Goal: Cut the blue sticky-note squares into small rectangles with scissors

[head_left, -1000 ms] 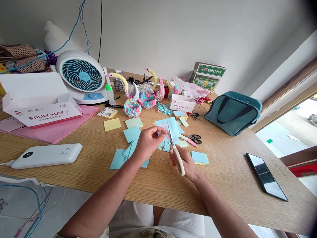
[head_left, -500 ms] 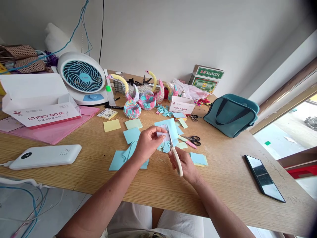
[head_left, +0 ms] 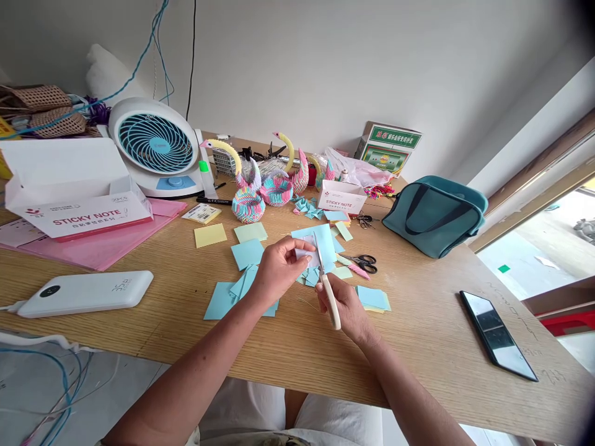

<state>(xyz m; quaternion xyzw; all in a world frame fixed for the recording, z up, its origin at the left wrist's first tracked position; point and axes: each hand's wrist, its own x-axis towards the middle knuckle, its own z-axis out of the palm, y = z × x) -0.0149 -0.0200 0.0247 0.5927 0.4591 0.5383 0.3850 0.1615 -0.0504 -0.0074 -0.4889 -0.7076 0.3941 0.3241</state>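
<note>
My left hand (head_left: 282,263) pinches a small white piece of paper (head_left: 302,246) between thumb and fingers, above the middle of the table. In my right hand (head_left: 346,303) is a pair of scissors with cream handles (head_left: 331,305), its blades pointing away from me along the paper's right side. Whether the blades are fully closed is too small to tell. Behind the paper is a larger blue sheet (head_left: 328,244). Blue paper squares (head_left: 248,253) and cut strips (head_left: 245,280) lie left of my left hand. Small blue pieces lie just under the paper.
Black-handled scissors (head_left: 365,261) and a stack of sticky notes (head_left: 373,298) lie to the right. Folded-paper swans (head_left: 248,204) and a sticky note box (head_left: 341,197) stand behind. A fan (head_left: 158,145), power bank (head_left: 88,293), teal bag (head_left: 432,217) and phone (head_left: 497,334) are farther out.
The white paper and the scissors have shifted very slightly. The scissors' handle has moved a little to the left. Both hands keep their grip.
</note>
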